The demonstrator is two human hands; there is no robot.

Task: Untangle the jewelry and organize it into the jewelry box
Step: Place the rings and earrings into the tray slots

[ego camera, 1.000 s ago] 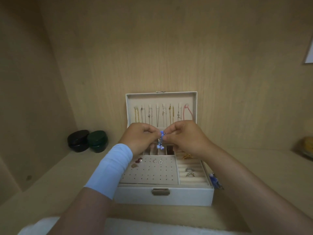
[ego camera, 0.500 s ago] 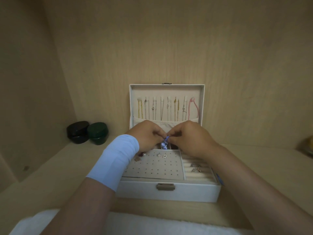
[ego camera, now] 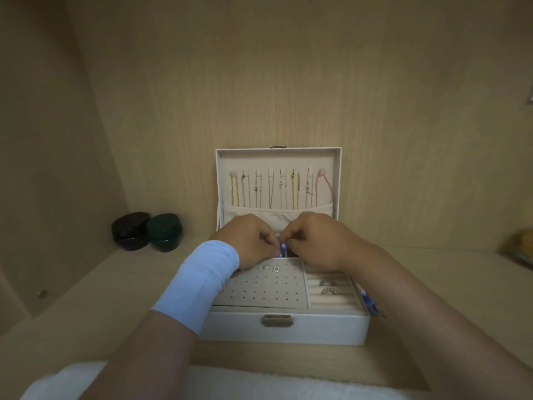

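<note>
Fingertips (ego camera: 271, 241) of my left hand (ego camera: 248, 241) and right hand (ego camera: 320, 243) pinch the blue beaded piece (ego camera: 283, 251) between them; both hands sit lower than a second ago, piece now just over the rear compartments of the jewelry box (ego camera: 285, 330); placement looks near; remaining tangle too small to see.

Left forearm (ego camera: 161, 342): light blue sleeve-band (ego camera: 202, 281), tube shape, smooth fabric, sits tight on wrist and lower part of forearm. Edge of band next to left grip (ego camera: 248, 241) nearly straight; other edge runs slanted across arm, arm bare behind it. Faint lengthwise fold on band. Right forearm (ego camera: 403, 298) and right grip (ego camera: 317, 243) bare. Pale blurred fabric (ego camera: 259, 382) at bottom edge, bluish at left corner; cannot tell if clothing.
</note>
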